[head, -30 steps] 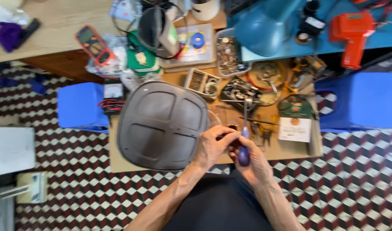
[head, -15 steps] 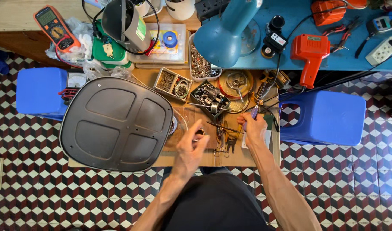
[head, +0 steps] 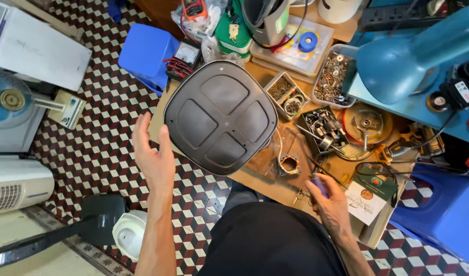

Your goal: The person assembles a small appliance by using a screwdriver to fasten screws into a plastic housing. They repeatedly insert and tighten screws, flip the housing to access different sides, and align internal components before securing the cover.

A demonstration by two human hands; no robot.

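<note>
Left hand (head: 153,153) raised, palm open and fingers spread, just beside the left edge of a dark grey rounded-square cover (head: 221,116); whether the fingertips touch its rim cannot be told from this angle. The cover lies underside up on the low wooden desk (head: 255,168), four shallow panels showing, its near corner overhanging the desk edge. Right hand (head: 330,199) low at the desk's near edge, grip clamped on a purple-handled screwdriver (head: 318,183), shaft pointing up and away. Just beyond it: a small copper-wound motor stator (head: 289,163) and a white and green carton (head: 371,197). Farther back: a clear tray of screws (head: 332,76), a small box of parts (head: 288,94), and a blue desk lamp (head: 403,59). A blue plastic stool (head: 145,51) stands on the chequered floor (head: 91,148).
</note>
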